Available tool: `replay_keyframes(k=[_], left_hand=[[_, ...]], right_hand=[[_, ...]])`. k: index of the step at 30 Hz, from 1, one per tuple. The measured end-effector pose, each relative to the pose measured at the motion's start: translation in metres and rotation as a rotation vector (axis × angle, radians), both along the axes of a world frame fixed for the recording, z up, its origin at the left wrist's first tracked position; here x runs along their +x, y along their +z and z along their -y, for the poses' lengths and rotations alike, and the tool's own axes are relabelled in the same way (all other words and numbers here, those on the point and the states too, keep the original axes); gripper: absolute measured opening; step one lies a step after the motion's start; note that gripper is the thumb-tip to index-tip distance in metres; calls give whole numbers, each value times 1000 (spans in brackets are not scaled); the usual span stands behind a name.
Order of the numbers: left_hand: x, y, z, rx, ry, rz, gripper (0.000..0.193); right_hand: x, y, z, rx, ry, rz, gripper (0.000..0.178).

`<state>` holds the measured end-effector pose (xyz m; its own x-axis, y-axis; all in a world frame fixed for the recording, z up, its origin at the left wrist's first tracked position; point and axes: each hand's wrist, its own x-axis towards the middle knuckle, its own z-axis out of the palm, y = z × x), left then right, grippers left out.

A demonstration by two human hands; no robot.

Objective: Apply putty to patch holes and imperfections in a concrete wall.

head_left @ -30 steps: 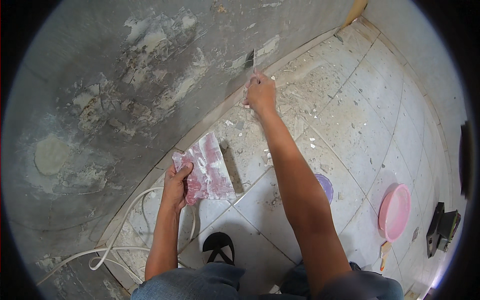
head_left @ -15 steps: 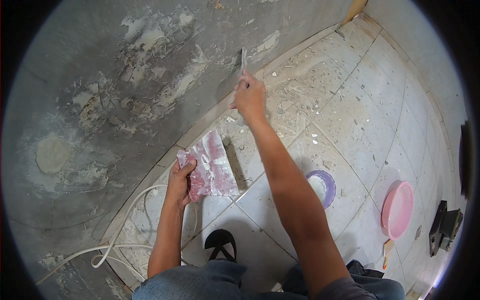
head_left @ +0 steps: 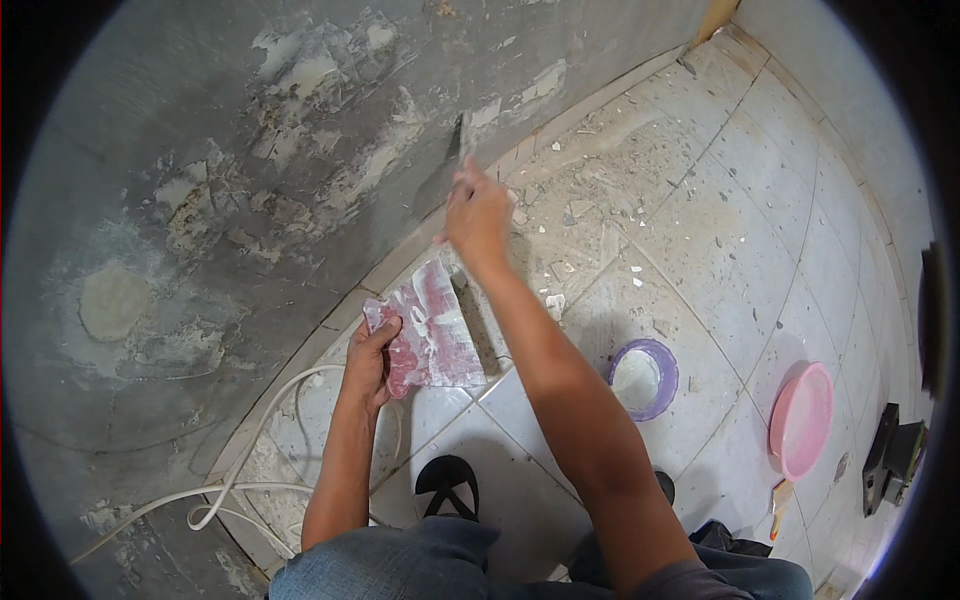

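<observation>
My right hand (head_left: 478,215) is closed around a putty knife (head_left: 463,135), whose thin blade is against or very near the grey wall (head_left: 330,215), just above the skirting. Pale patches of filler and rough, flaking spots mark that wall. In my left hand (head_left: 370,362) is a flat reddish plastic putty spreader (head_left: 430,335), smeared with white filler and gripped at its left edge, thumb on top. It is held over the floor, below and left of my right hand.
Crumbs of plaster litter the tiled floor (head_left: 520,410) along the wall. A purple tub (head_left: 668,385) of white paste stands right of my right forearm. Farther right are a pink basin (head_left: 800,420), a brush (head_left: 780,500) and a dark object (head_left: 880,460). A white cable (head_left: 245,465) loops lower left.
My right hand and the putty knife have moved left and slightly down along the wall. A pale patch shows where the blade was. The left hand still holds the spreader, almost in place.
</observation>
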<state>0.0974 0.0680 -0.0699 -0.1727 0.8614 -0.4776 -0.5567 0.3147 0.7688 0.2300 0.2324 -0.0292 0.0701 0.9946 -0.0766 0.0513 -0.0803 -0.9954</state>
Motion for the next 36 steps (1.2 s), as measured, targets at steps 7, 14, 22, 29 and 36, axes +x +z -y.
replay_keyframes(k=[7,14,22,29,36], left_hand=[[-17,-6,1,7,5,-10,19],[-3,-9,-2,-19,-5,-12,15],[-7,-14,1,-65,40,11,17],[5,-19,-3,-63,30,43,15],[-4,-6,5,-72,70,30,12]], right_hand=[[14,6,56,95,320,-39,36],[18,26,2,12,80,-40,37],[-12,1,66,164,309,65,33],[-13,-15,36,120,199,95,35],[34,-14,44,-122,185,-106,26]])
